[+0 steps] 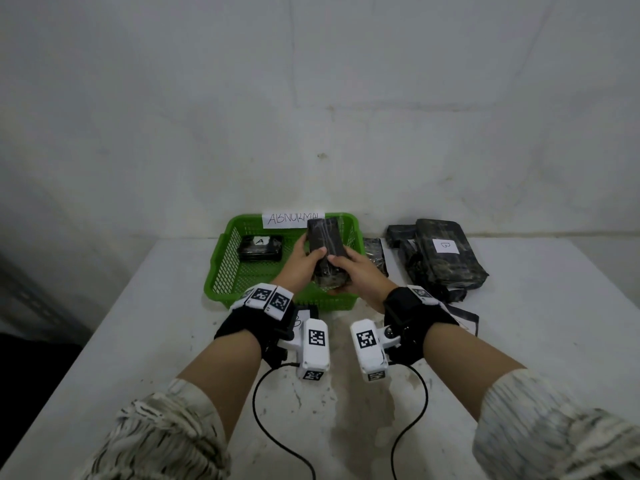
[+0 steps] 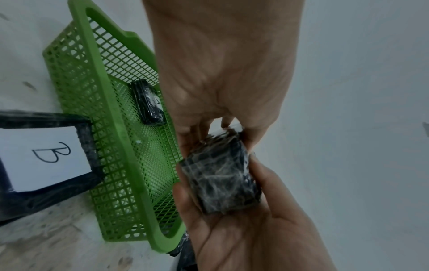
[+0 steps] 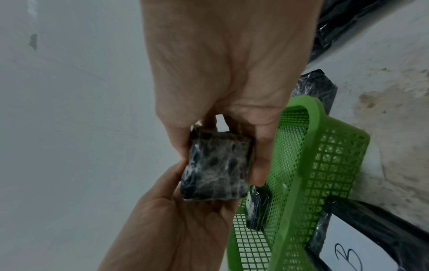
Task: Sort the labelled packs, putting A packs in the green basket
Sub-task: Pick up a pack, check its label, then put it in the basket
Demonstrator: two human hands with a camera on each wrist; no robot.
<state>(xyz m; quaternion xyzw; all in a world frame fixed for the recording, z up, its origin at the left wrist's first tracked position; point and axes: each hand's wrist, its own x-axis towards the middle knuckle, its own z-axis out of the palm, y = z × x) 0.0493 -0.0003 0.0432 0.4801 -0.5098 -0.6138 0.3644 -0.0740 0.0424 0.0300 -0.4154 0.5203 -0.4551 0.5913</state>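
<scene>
Both hands hold one black plastic-wrapped pack (image 1: pixel 325 251) upright above the green basket (image 1: pixel 225 265). My left hand (image 1: pixel 304 258) grips its left side, and my right hand (image 1: pixel 349 268) grips its lower right end. No label shows on the held pack (image 2: pixel 220 176) in any view. In the basket's far left corner lies a pack marked A (image 1: pixel 259 249). The left wrist view has the left hand (image 2: pixel 220 82) above the pack and the right palm below it. In the right wrist view the right hand (image 3: pixel 232 82) curls its fingers round the pack (image 3: pixel 216 168).
A pile of dark packs, the top one marked B (image 1: pixel 446 258), lies right of the basket. Another pack (image 1: pixel 375 258) leans by the basket's right wall. A B-labelled pack (image 2: pixel 46 155) lies before the basket's front rim (image 2: pixel 116 128). A wall stands behind the white table.
</scene>
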